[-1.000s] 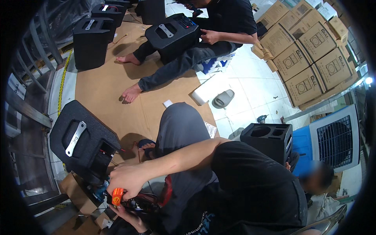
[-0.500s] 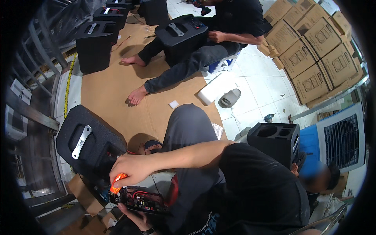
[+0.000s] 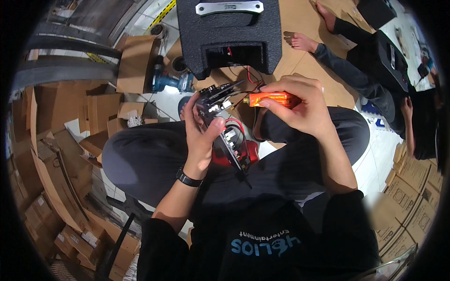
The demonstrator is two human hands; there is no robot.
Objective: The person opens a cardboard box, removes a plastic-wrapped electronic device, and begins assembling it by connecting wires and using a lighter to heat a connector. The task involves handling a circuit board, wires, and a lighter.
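A dark amplifier panel [image 3: 229, 136] with circuit boards, white connectors and red wires is tilted over my lap. My left hand [image 3: 199, 133] grips its far end, thumb on the near face and fingers behind. In my right hand [image 3: 300, 100] is a small bright orange tube [image 3: 272, 99], pinched between thumb and fingers. Its narrow tip points left at the panel's upper part; whether it touches is hard to tell. Beyond stands a black speaker cabinet [image 3: 229, 35] with a silver handle [image 3: 229, 8] and an opening that faces me. Thin wires [image 3: 251, 74] run from the opening toward the panel.
A blue-and-black cordless drill [image 3: 171, 82] lies left of the cabinet. Open cardboard boxes [image 3: 101, 110] crowd the left side. At right, another person [image 3: 403, 105] sits with bare feet out, beside a black speaker [image 3: 382, 61]. Stacked cartons [image 3: 408, 201] stand at the lower right.
My view has turned left and down onto my lap, so both hands now show near the middle. The orange tube, earlier close over the panel's end, is now held sideways to its right.
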